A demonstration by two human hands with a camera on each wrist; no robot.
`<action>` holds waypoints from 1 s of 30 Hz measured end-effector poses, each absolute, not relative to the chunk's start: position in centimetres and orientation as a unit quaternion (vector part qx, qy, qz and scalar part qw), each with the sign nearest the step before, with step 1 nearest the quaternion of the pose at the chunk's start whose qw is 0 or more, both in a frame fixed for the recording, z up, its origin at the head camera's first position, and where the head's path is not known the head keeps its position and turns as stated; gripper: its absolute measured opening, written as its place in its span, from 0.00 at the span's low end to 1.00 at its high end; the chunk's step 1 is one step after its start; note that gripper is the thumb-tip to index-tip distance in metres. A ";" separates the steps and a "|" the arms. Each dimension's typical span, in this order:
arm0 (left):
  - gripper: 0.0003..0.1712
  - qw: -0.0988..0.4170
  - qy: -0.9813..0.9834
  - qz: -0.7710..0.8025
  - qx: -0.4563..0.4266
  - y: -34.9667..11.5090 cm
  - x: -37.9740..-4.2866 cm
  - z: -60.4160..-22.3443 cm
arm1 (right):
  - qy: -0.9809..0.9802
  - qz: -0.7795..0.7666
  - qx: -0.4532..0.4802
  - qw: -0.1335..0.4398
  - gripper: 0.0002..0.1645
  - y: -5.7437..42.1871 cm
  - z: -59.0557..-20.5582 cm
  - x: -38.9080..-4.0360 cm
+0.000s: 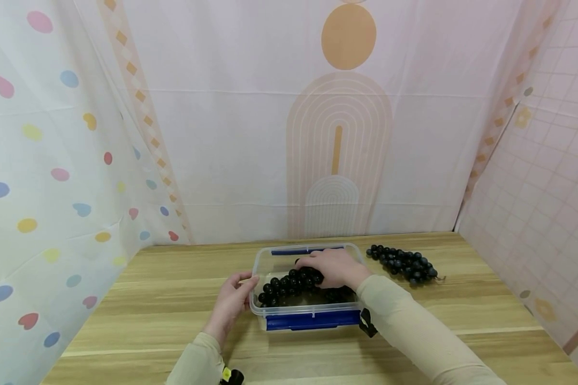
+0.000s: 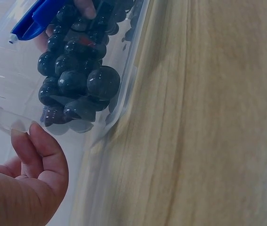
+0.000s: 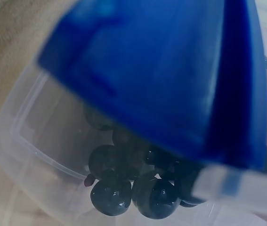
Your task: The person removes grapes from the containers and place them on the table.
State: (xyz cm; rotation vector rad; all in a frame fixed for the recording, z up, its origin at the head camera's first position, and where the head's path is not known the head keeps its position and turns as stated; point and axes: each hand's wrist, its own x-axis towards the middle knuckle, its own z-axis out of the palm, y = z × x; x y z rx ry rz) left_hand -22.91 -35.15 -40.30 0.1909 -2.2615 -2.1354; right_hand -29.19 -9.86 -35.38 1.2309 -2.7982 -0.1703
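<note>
A clear plastic box [image 1: 257, 267] with blue side latches [image 1: 313, 320] stands open on the table. Inside lies a bunch of dark grapes [image 1: 284, 287], visible through the wall in the left wrist view. My left hand [image 1: 232, 300] pinches the box's left rim, thumb on top and fingers outside. Reaching in from the right, my right hand [image 1: 337, 268] has its fingers curled over the grapes; the fingertips are partly hidden. In the right wrist view a blue latch [image 3: 147, 75] covers most of the hand, with grapes [image 3: 154, 195] below it.
Another bunch of dark grapes [image 1: 404, 264] lies on the wooden table [image 1: 173, 310] to the right of the box. Patterned curtains [image 1: 231, 160] close off the back and both sides. Black straps sit at the wrists.
</note>
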 end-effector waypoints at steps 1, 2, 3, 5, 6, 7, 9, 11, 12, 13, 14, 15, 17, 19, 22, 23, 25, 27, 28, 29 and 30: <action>0.29 0.013 -0.727 -0.684 0.062 -35.1 -22.9 -40.3 | -0.914 -0.054 0.401 0.039 0.39 -9.8 -35.4 -29.2; 0.28 0.013 -0.727 -0.683 0.062 -35.1 -22.9 -40.3 | -0.914 -0.053 0.399 0.037 0.40 -9.8 -35.4 -29.2; 0.28 0.014 -0.728 -0.682 0.062 -35.1 -22.9 -40.3 | -0.915 -0.053 0.399 0.037 0.40 -9.8 -35.4 -29.3; 0.27 0.015 -0.728 -0.683 0.063 -35.1 -22.9 -40.3 | -0.916 -0.053 0.397 0.036 0.41 -9.8 -35.5 -29.3; 0.27 0.016 -0.726 -0.684 0.064 -35.1 -22.9 -40.3 | -0.916 -0.055 0.396 0.036 0.41 -9.8 -35.5 -29.3; 0.27 0.016 -0.726 -0.685 0.064 -35.1 -22.9 -40.3 | -0.916 -0.055 0.396 0.036 0.41 -9.8 -35.5 -29.3; 0.27 0.018 -0.724 -0.687 0.061 -35.1 -22.9 -40.4 | -0.916 -0.056 0.396 0.036 0.41 -9.8 -35.5 -29.3; 0.26 0.020 -0.721 -0.689 0.063 -35.1 -22.9 -40.4 | -0.916 -0.055 0.396 0.038 0.41 -9.8 -35.5 -29.3; 0.26 0.020 -0.721 -0.690 0.064 -35.1 -22.9 -40.4 | -0.916 -0.055 0.396 0.038 0.41 -9.8 -35.5 -29.3; 0.26 0.021 -0.721 -0.689 0.065 -35.1 -23.0 -40.4 | -0.916 -0.053 0.396 0.038 0.41 -9.8 -35.5 -29.3; 0.26 0.021 -0.721 -0.689 0.065 -35.1 -23.0 -40.5 | -0.916 -0.053 0.396 0.039 0.41 -9.8 -35.5 -29.3; 0.26 0.021 -0.722 -0.688 0.065 -35.1 -23.0 -40.5 | -0.916 -0.053 0.396 0.040 0.40 -9.8 -35.5 -29.3; 0.26 0.021 -0.723 -0.688 0.066 -35.2 -23.0 -40.5 | -0.917 -0.052 0.394 0.040 0.40 -9.8 -35.5 -29.3; 0.26 0.020 -0.723 -0.687 0.065 -35.2 -23.1 -40.5 | -0.918 -0.051 0.392 0.041 0.39 -9.7 -35.5 -29.3; 0.26 0.019 -0.722 -0.688 0.065 -35.1 -23.1 -40.5 | -0.918 -0.051 0.391 0.044 0.39 -9.7 -35.6 -29.3; 0.27 0.019 -0.723 -0.688 0.064 -35.1 -23.1 -40.4 | -0.918 -0.051 0.391 0.045 0.39 -9.7 -35.6 -29.3; 0.27 0.019 -0.724 -0.686 0.063 -35.1 -23.1 -40.4 | -0.917 -0.051 0.393 0.050 0.38 -9.6 -35.7 -29.3; 0.29 0.018 -0.728 -0.683 0.063 -35.1 -23.0 -40.4 | -0.915 -0.051 0.396 0.054 0.38 -9.6 -35.7 -29.4; 0.29 0.017 -0.729 -0.682 0.063 -35.1 -23.0 -40.4 | -0.915 -0.051 0.397 0.056 0.39 -9.6 -35.7 -29.4; 0.30 0.017 -0.730 -0.680 0.063 -35.1 -23.0 -40.4 | -0.914 -0.050 0.398 0.058 0.39 -9.6 -35.7 -29.4; 0.30 0.017 -0.730 -0.680 0.063 -35.1 -23.0 -40.4 | -0.914 -0.049 0.399 0.061 0.39 -9.6 -35.8 -29.5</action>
